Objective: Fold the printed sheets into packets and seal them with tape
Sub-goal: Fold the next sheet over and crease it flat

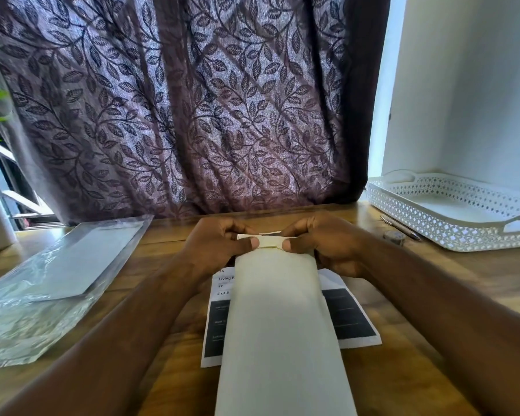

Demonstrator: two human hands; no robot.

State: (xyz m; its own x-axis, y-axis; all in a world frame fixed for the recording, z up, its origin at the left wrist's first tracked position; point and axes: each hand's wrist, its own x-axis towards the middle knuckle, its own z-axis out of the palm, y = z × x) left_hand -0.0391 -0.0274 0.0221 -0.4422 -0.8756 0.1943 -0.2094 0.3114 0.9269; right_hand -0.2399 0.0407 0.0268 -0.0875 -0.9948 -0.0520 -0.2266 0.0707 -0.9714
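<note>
1. Running away from the person toward the curtain (174, 109), the folded sheet (282, 325) has its long axis straight ahead, lying over a printed sheet (353, 319) on the wooden table (168, 238).
2. Left hand (216, 244) and right hand (327, 244) pinch its far end, thumbs pressing a small folded flap (270, 242).
3. Plastic sleeves (57, 280) lie left, a white tray (451, 217) right; bare wood lies between.
4. Blank, cream-white paper.
</note>
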